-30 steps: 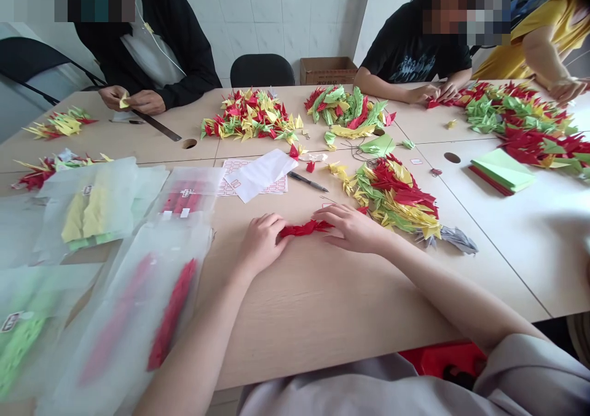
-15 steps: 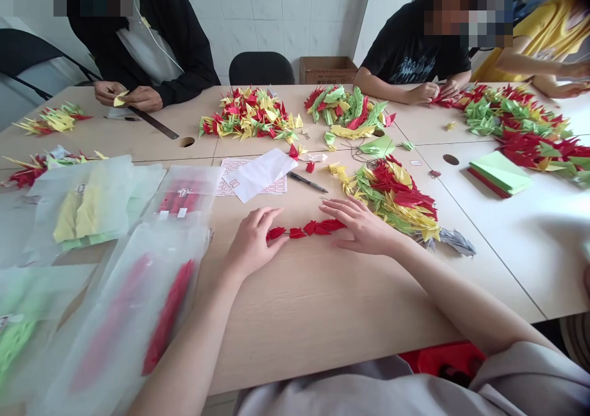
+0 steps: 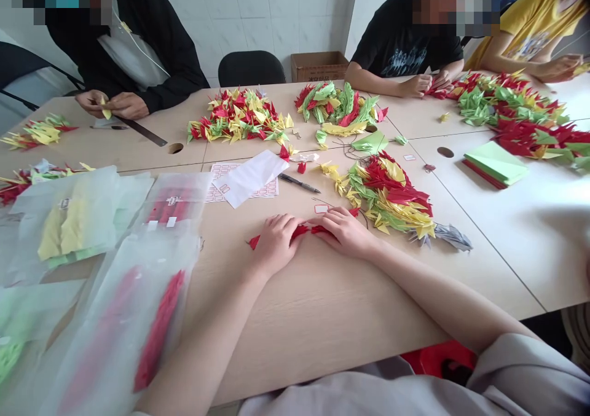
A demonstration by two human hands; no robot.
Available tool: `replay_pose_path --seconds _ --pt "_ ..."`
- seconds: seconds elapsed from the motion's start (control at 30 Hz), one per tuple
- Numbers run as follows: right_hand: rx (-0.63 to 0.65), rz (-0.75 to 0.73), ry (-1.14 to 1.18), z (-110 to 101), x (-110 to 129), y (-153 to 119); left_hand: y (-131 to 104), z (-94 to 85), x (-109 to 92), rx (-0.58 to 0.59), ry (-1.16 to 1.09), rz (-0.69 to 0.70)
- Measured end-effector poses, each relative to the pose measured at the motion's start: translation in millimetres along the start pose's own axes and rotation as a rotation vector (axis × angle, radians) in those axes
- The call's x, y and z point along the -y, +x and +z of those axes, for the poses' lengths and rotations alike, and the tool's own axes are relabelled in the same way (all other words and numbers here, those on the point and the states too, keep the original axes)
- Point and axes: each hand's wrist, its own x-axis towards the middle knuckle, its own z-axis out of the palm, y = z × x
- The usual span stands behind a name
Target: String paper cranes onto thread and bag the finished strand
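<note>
Both hands meet over a string of small red folded-paper pieces (image 3: 254, 242) on the wooden table. My left hand (image 3: 280, 242) curls closed around the left part of the string, and one red piece sticks out beyond it. My right hand (image 3: 342, 231) is closed over the right part, its fingertips close to the left ones. Red paper shows between the two hands. Just beyond the right hand lies a bundle of red, green and yellow folded paper (image 3: 391, 188). A small red-edged label (image 3: 321, 209) is near its fingers.
Plastic bags of folded paper (image 3: 173, 198) cover the left side. A pen (image 3: 299, 183) and a white sheet (image 3: 251, 176) lie ahead. Colourful heaps (image 3: 239, 115) stand farther back. Across the table, people handle paper; one holds a ruler (image 3: 142, 131).
My hands have come together from either end of the string and closed on it. The red pieces are now bunched between and under them. The view has shifted slightly.
</note>
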Motion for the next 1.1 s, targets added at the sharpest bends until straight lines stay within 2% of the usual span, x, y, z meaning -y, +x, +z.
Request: replay_pose_path --seconds 0.17,0.33,0.47,0.63,0.8,1.0,1.1 --pt "0.069 0.021 0.016 -25.6 -8.4 -16.2 -5.8 -10.0 17.3 0.008 -0.104 0.029" --pt "0.092 0.118 0.092 -38.1 -9.2 -21.8 -4.9 -11.4 7.1 -0.058 0.071 0.020" --pt "0.104 0.107 0.097 -33.1 -7.9 -17.1 -0.2 0.4 -7.5 -0.043 0.044 0.119" --pt "0.017 0.149 0.076 -29.6 -0.8 -12.0 3.8 13.5 -7.2 -0.041 0.034 0.135" --pt "-0.022 0.076 0.072 -13.7 11.1 0.1 0.2 9.0 -3.3 -0.061 0.052 0.096" --pt "-0.073 0.229 0.268 3.5 14.9 1.5 -3.3 3.1 -3.6 -0.071 0.051 0.059" --pt "-0.084 0.228 0.318 5.9 14.1 0.8 -1.6 3.9 -4.4 -0.072 0.049 0.073"
